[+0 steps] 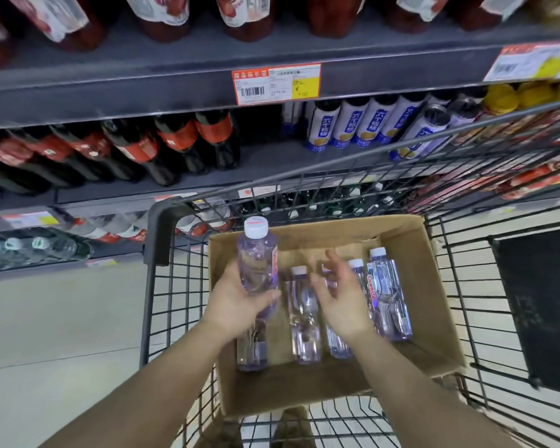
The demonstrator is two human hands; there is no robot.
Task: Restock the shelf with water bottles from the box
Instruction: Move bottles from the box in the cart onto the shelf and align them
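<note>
A cardboard box sits in a wire shopping cart. My left hand grips a clear water bottle with a white cap, lifted above the box's left side. Several more water bottles lie on the box floor. Over them hovers my right hand, fingers spread and loosely bent, holding nothing. The shelf's lowest level at the left holds clear bottles with white caps.
Dark shelves ahead carry red juice bottles on top, dark cola bottles and blue-and-white labelled bottles below. A black panel lies in the cart's right part. Pale floor lies to the left.
</note>
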